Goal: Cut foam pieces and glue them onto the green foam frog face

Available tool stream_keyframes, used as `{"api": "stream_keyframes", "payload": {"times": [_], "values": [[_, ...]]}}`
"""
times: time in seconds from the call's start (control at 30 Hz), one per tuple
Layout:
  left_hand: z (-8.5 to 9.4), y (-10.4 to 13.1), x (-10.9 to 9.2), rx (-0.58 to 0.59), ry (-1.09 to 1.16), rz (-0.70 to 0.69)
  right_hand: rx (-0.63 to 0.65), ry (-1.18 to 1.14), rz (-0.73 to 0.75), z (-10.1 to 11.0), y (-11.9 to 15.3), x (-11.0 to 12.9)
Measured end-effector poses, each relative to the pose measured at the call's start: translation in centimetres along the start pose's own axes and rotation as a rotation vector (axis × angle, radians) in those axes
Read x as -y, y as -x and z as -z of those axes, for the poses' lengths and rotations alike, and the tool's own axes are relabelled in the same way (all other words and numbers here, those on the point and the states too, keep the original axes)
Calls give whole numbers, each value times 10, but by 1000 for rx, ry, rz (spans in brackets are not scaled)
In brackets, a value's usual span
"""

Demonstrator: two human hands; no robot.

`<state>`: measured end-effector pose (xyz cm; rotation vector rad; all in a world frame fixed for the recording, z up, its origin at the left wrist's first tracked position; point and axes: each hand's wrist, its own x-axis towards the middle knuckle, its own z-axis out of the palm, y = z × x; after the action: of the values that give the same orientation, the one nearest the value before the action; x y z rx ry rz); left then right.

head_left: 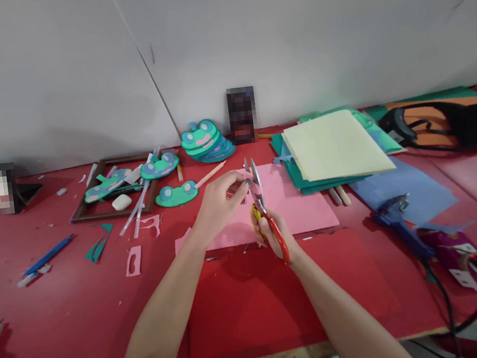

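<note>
My right hand point(276, 233) is closed around the red and yellow handles of a pair of scissors point(281, 242), whose blades point away from me and stand slightly apart. Between the thumb and fingers of my left hand point(222, 199) is a small pink foam piece point(253, 183), which sits at the blades. Beneath both hands lies a pink foam sheet point(297, 207). Left of it rests a green frog face cutout point(176, 194) with blue eyes, beside a light wooden pencil point(211, 174). Pink scraps point(133, 261) lie further left.
At the back left, a brown frame point(77, 211) holds frog pieces and glue sticks. Stacked frog faces point(203, 140) lean near a phone point(242, 115). To the right are pale yellow sheets point(338, 144), a blue glue gun point(403, 229) with cables, and a black strapped item point(452, 126).
</note>
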<state>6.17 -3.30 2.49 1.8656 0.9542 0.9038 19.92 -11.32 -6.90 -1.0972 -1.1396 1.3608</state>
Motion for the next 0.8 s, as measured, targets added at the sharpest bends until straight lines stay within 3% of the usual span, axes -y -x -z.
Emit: {"api": "stream_keyframes", "payload": {"times": [0.8], "values": [[-12, -2, 2, -90, 28, -28, 3, -31, 12, -2, 1, -3]]}}
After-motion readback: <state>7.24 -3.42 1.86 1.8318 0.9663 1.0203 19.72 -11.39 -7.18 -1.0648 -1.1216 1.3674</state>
